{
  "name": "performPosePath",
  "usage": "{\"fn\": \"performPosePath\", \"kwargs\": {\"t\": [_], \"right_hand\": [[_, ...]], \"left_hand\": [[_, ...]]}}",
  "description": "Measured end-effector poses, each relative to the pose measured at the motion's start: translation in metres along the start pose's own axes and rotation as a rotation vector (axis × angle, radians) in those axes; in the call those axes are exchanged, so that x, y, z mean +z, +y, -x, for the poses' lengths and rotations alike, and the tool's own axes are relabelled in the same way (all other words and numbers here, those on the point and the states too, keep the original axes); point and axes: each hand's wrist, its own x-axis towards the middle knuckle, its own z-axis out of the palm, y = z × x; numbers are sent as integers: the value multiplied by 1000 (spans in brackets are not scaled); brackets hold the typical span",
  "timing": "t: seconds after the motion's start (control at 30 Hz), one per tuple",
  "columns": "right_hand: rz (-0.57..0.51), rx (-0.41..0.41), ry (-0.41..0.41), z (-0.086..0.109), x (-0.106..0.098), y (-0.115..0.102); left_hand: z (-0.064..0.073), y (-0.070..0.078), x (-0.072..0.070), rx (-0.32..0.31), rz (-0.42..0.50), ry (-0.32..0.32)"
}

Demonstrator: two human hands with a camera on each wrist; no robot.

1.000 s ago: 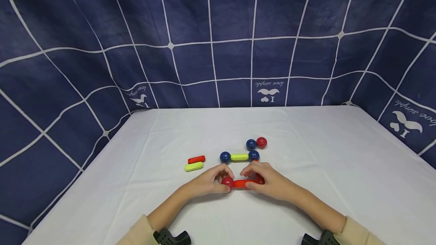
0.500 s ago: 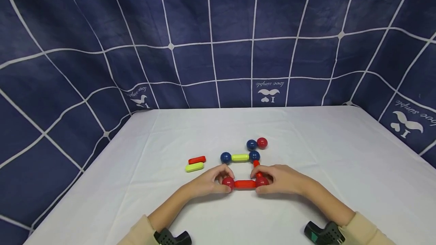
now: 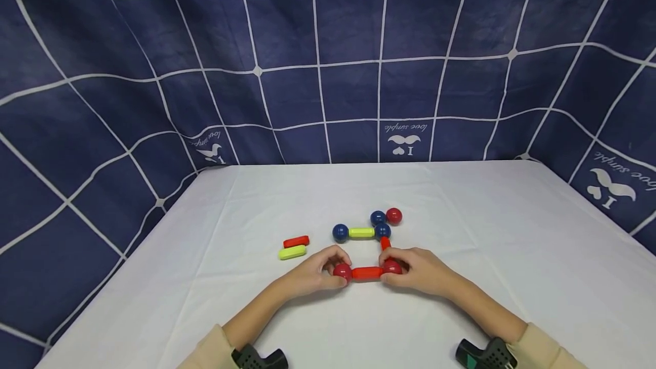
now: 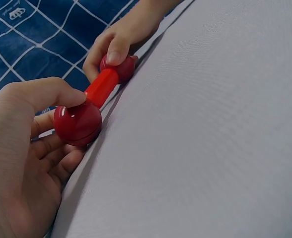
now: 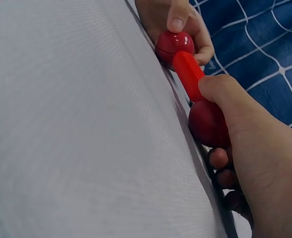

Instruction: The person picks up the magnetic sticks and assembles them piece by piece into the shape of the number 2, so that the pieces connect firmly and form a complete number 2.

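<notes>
My left hand [image 3: 319, 272] pinches a red ball [image 4: 77, 123] between thumb and fingers. A red rod [image 3: 367, 273] runs from that ball to a second red ball [image 5: 209, 124], which my right hand [image 3: 421, 270] grips. Another red rod [image 3: 385, 243], partly hidden by the right fingers, leads back to a blue ball [image 3: 382, 231]. From there a yellow-green rod [image 3: 361, 233] joins a second blue ball [image 3: 340, 233] on the left. Together these pieces form a frame with its left side lacking a rod.
A loose blue ball [image 3: 378, 218] and red ball [image 3: 394, 216] sit side by side just behind the frame's back right corner. Left of the frame lie a loose red rod [image 3: 296, 241] and a yellow-green rod [image 3: 292, 252]. A blue curtain [image 3: 348, 90] hangs behind the white table [image 3: 246, 204].
My right hand has shifted right from the front red rod onto the right red ball. The frame has slid slightly away from me, its back right blue ball now closer to the loose blue one.
</notes>
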Motion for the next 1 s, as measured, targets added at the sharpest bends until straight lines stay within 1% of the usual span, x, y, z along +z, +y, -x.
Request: {"fn": "performPosePath", "kwargs": {"t": [0.23,0.43,0.53,0.6,0.67,0.7,0.77,0.83,0.9,1.0], "right_hand": [[-19,-15,7,-1,1,4],[-20,4,6,-2,1,3],[-28,19,2,-2,1,2],[-34,27,-5,-2,1,1],[-42,32,-11,-2,2,1],[-47,34,-14,-2,2,1],[-52,34,-14,-2,2,1],[-53,34,-9,-2,2,2],[-53,34,-7,-3,2,2],[-55,36,-9,-3,2,2]], "left_hand": [[0,-2,-1,20,-13,6],[-1,-2,-2,18,-39,10],[0,1,-3,14,-89,18],[2,3,-6,21,-126,39],[2,4,-11,41,-170,102],[2,4,-14,56,-186,150],[2,4,-23,80,-207,271],[1,1,-34,87,-230,415],[2,-4,-46,62,-247,537],[4,-17,-62,-17,-258,664]]}}
